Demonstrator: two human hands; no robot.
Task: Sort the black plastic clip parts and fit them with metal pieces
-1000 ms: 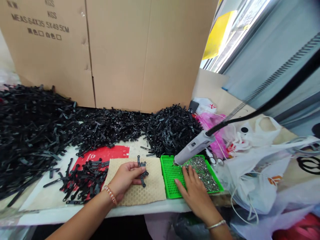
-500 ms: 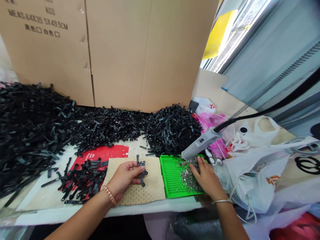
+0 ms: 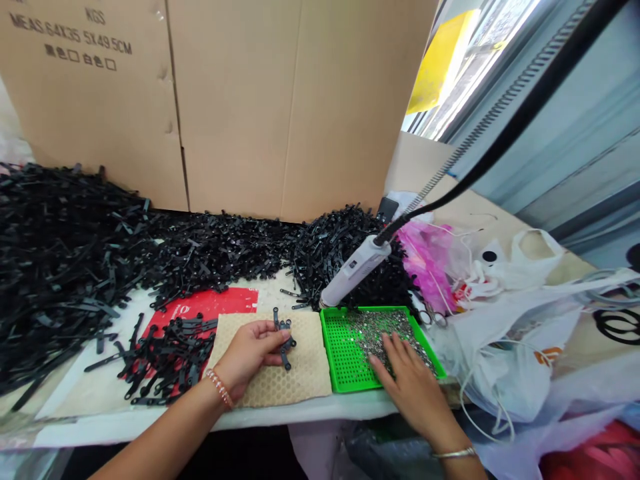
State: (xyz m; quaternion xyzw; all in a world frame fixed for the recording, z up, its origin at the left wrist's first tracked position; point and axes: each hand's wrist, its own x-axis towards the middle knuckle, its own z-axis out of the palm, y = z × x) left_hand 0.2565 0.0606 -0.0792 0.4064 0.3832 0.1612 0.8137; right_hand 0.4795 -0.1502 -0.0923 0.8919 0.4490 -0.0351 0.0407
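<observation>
My left hand (image 3: 247,353) rests on a beige honeycomb mat (image 3: 307,373) and is shut on a few small black plastic strips (image 3: 285,341). My right hand (image 3: 407,380) lies with spread fingers on a scatter of tiny silver studs (image 3: 383,337) in a bright green perforated tray (image 3: 340,363). It holds nothing I can see. A grey handheld heat tool (image 3: 355,270) on a black cable hangs above the tray's back left corner, with its tip close to the rim.
Large heaps of black plastic strips (image 3: 215,257) cover the table behind the mat. More strips (image 3: 165,357) lie on a red card (image 3: 200,305). Scissors (image 3: 430,319), a pink bag (image 3: 427,267) and white plastic bags (image 3: 505,360) lie right. A cardboard box (image 3: 240,113) stands behind.
The grey tool has swung left and up. My right hand has moved across the tray, and the silver studs are spread differently. My left hand has barely moved.
</observation>
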